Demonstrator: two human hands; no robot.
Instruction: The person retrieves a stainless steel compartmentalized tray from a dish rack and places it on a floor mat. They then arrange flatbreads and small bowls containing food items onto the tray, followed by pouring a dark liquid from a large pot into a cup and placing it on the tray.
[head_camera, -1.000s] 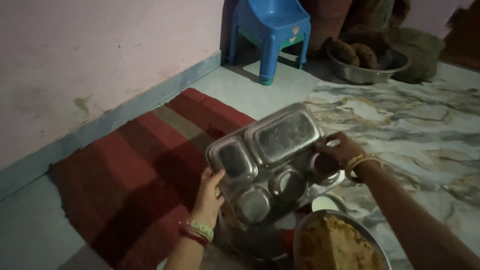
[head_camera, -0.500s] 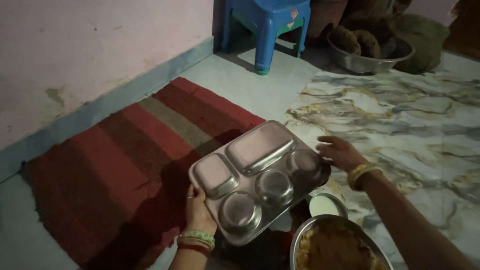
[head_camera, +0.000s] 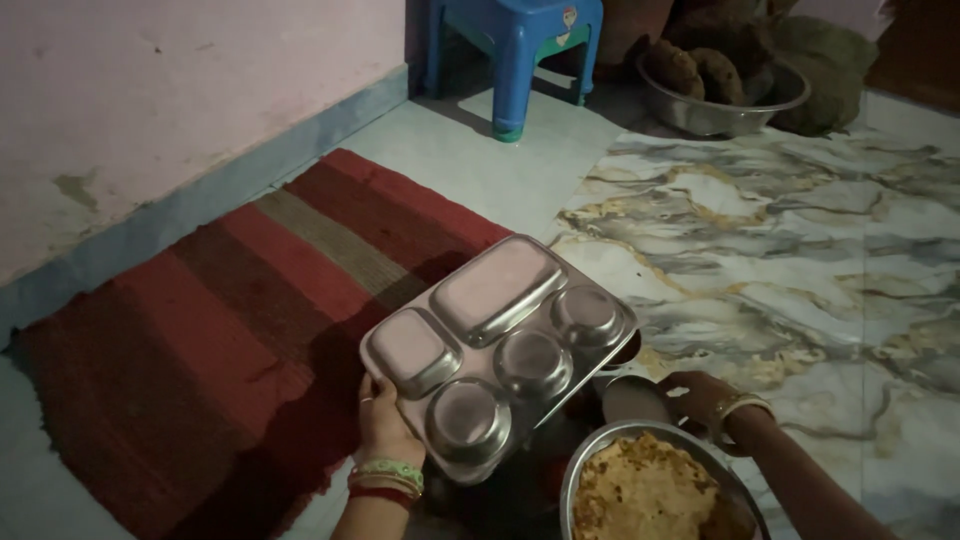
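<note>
My left hand (head_camera: 384, 424) grips the near left edge of a steel compartment tray (head_camera: 497, 341) and holds it nearly level above the floor. The tray has two rectangular wells and three round ones, all bare. My right hand (head_camera: 702, 400), with bangles at the wrist, has come down below the tray's right corner and rests at a small white bowl (head_camera: 632, 398), which the tray partly hides. Whether the fingers grip the bowl is unclear. Just in front of it sits a steel bowl of flatbread (head_camera: 650, 490).
A red striped mat (head_camera: 230, 330) lies along the pink wall on the left. Marble-patterned flooring (head_camera: 800, 260) spreads to the right. A blue plastic stool (head_camera: 510, 45) and a large steel basin (head_camera: 715, 90) with dark round lumps stand at the back.
The tray has tipped from tilted toward me to nearly level and dropped lower. My right hand let go of its right edge and moved down to the white bowl.
</note>
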